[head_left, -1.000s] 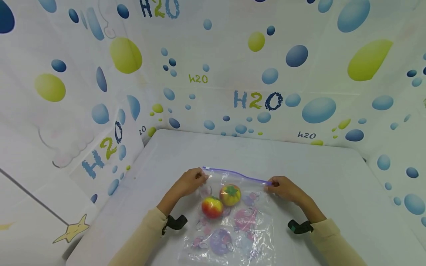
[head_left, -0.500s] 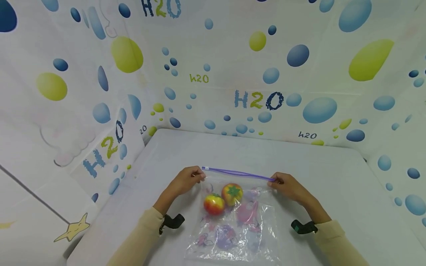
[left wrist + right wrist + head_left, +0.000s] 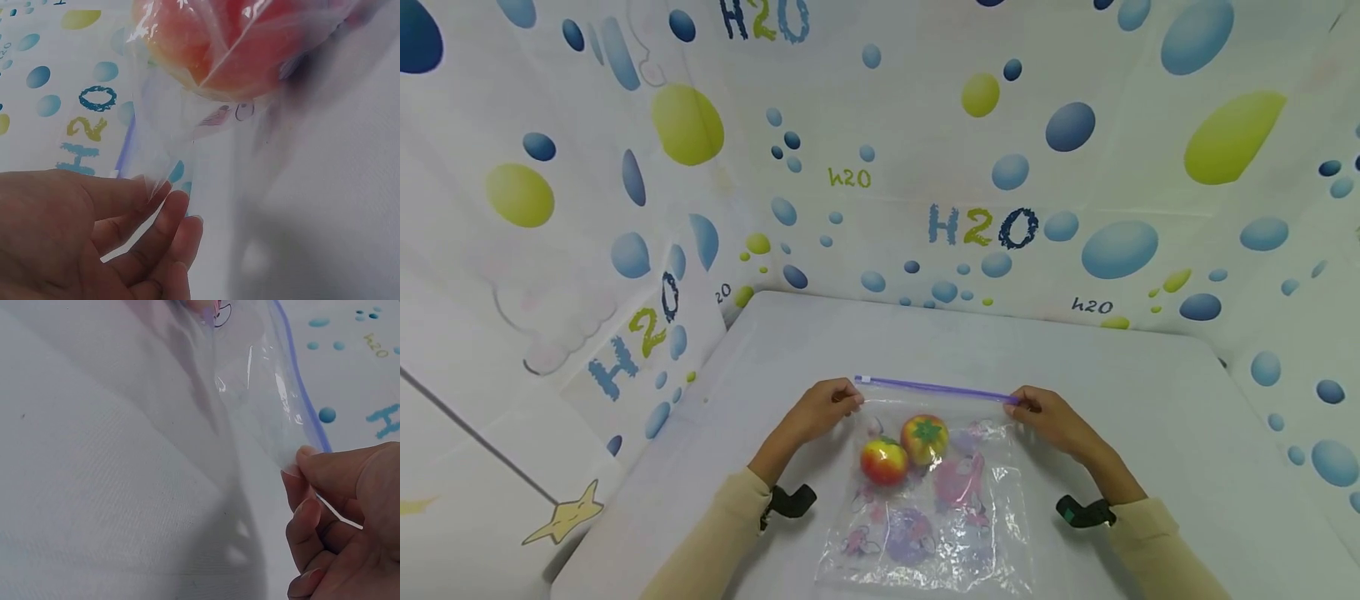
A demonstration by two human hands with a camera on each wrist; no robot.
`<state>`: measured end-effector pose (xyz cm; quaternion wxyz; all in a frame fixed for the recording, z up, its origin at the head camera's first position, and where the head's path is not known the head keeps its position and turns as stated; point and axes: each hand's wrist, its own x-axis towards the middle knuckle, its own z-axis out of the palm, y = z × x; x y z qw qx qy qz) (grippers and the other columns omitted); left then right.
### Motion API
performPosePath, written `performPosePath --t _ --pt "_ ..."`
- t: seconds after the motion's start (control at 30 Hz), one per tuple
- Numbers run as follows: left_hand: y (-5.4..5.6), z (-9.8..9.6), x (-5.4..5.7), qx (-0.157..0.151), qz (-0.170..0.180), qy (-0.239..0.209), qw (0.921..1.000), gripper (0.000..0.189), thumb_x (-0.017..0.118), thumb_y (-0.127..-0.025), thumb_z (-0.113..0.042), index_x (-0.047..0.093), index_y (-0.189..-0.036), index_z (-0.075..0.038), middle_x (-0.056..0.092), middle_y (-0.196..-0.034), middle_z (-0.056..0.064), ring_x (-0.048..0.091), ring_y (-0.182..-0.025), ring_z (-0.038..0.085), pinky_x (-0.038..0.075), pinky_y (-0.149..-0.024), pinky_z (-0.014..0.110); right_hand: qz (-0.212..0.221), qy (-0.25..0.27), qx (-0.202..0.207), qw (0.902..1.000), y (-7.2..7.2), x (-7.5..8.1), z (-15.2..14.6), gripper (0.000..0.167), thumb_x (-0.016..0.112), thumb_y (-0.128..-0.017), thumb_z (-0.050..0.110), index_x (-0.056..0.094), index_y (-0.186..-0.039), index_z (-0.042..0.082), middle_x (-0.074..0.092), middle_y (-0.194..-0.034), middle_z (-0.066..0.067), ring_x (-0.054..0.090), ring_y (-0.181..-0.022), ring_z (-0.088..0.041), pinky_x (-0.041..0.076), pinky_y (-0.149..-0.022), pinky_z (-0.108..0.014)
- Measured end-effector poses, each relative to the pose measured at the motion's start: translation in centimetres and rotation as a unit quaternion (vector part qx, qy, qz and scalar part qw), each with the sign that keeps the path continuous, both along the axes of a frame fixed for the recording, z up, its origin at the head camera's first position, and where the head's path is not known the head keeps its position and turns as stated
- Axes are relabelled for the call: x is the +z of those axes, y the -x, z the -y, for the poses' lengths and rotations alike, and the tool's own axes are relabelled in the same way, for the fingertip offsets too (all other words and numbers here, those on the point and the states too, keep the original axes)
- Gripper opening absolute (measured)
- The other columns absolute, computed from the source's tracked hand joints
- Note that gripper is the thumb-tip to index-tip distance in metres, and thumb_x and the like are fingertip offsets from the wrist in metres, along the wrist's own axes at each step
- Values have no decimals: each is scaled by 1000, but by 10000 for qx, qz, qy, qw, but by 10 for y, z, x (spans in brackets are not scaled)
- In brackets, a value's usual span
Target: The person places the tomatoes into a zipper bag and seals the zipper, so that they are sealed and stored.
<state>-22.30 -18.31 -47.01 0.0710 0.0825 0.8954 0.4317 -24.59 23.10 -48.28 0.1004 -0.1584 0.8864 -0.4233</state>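
A clear zip bag (image 3: 910, 533) with pink and purple printed figures is stretched between my hands. Purple zip strip (image 3: 936, 390) runs along its top edge, with a white slider at the left end. Inside the bag, two red-and-yellow tomato-like fruits (image 3: 883, 462) with green tops sit side by side in the upper left part. My left hand (image 3: 826, 408) pinches the bag's upper left corner between thumb and index finger, just below the slider; the left wrist view shows one fruit (image 3: 219, 44) through the plastic. With thumb and forefinger, my right hand (image 3: 1048, 417) pinches the upper right corner, beside the strip.
A white-covered table (image 3: 1075, 367) lies under the bag. Patterned curtains (image 3: 880, 125) with blue and green spots and H2O lettering stand at the back and both sides. Black wrist mounts (image 3: 790, 501) sit on both forearms.
My hands have spread slightly apart, the right one outward and a little up. The zip strip is straighter, and the bag with its fruits has shifted slightly right.
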Motion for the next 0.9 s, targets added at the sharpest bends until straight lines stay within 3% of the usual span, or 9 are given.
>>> performPosePath --t 0.4,0.7,0.9 --pt "2 -6 1 362 8 58 9993 22 65 -105 -25 64 -117 -7 70 -105 8 61 -90 20 53 -77 34 -343 -134 42 9993 5 3 4 14 68 -104 16 69 -109 3 65 -98 -7 53 -90 -20 45 -75 -29" --pt "6 -8 1 337 -218 -152 9991 15 61 -107 -20 65 -110 -6 70 -93 5 58 -81 18 47 -70 30 -407 -237 115 9988 10 2 4 17 69 -103 19 70 -110 4 67 -99 -7 56 -90 -19 48 -77 -29" --pt "7 -9 -1 345 -295 -248 9987 17 59 -109 -23 67 -110 -7 69 -93 4 60 -84 18 48 -72 30 -446 -451 69 9980 14 1 9 23 70 -103 25 71 -114 4 70 -102 -6 62 -95 -21 52 -82 -33"
